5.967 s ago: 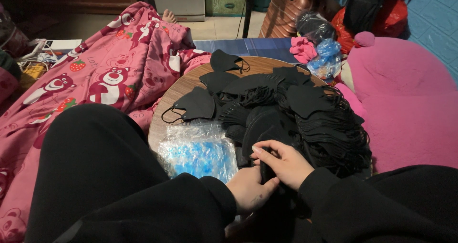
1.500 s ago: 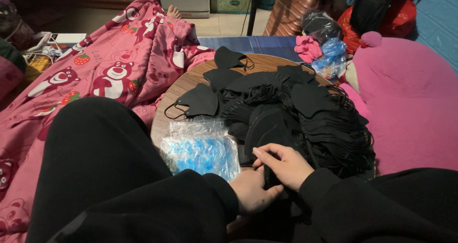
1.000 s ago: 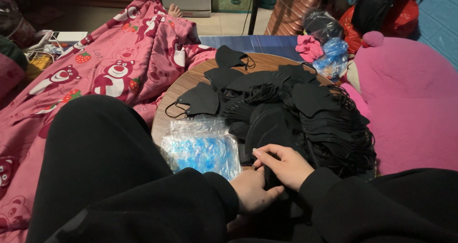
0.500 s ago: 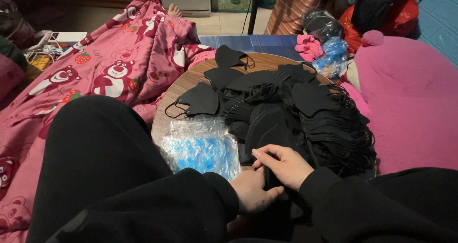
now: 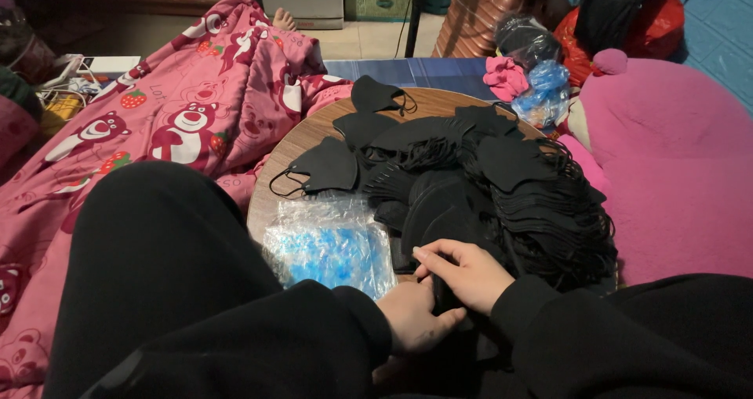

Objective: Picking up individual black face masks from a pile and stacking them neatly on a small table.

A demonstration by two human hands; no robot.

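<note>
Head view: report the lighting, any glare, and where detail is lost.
Head view: dim, warm indoor light, brightest on the floor at the top; the clear plastic bags catch pale glare; the black masks merge into one dark mass with few edges; both the left hand and the right hand are lit and fairly sharp, while the black sleeves show almost no detail.

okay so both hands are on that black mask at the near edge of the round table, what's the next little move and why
Probably slide the black mask left toward the clear plastic bag stack. Both the left hand and right hand already pinch it at the near edge of the table, and the bags lie right beside them.
</note>
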